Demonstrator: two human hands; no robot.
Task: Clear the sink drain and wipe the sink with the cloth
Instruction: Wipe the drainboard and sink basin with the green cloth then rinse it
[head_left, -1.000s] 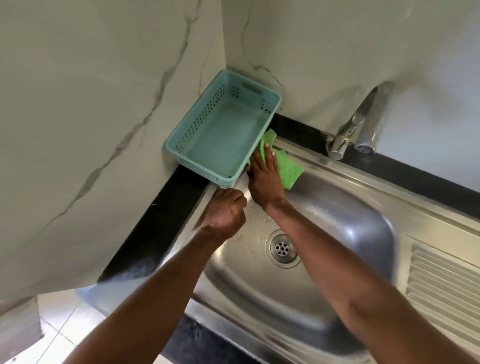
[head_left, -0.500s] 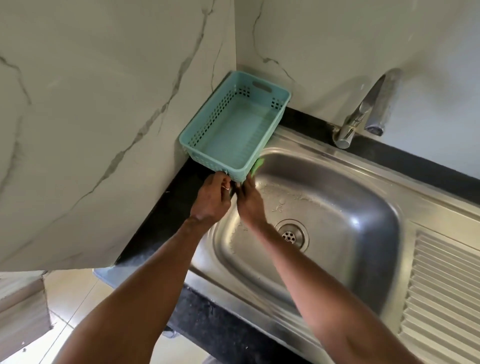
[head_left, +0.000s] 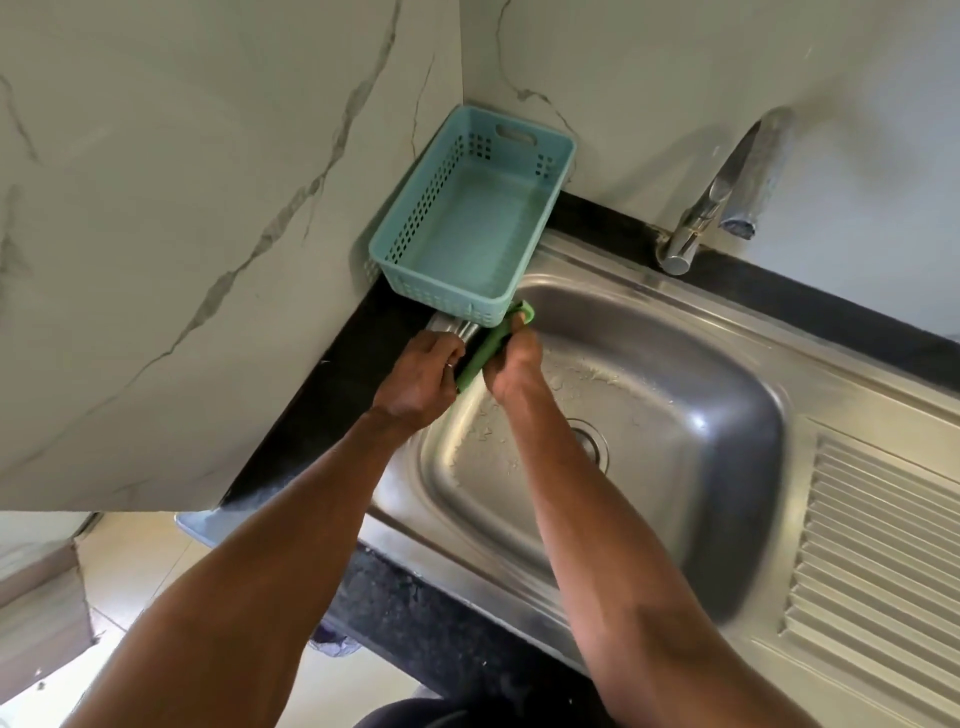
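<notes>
A green cloth (head_left: 493, 345) lies bunched along the left rim of the steel sink (head_left: 675, 395), just in front of the teal basket. My right hand (head_left: 511, 366) grips the cloth from the basin side. My left hand (head_left: 423, 376) is closed at the cloth's near end on the rim; its fingers seem to pinch the cloth. The drain (head_left: 592, 447) sits at the basin's bottom, half hidden behind my right forearm. Water drops and pale residue spot the basin floor around it.
An empty teal perforated basket (head_left: 467, 228) stands in the corner on the black counter (head_left: 332, 415), overhanging the sink rim. A chrome tap (head_left: 727, 192) rises at the back. A ribbed draining board (head_left: 878, 561) lies to the right. Marble walls close the left and back.
The cloth was spread flat on the back left rim under my right hand; now it is bunched lower along the left rim between both hands. My view has shifted a little.
</notes>
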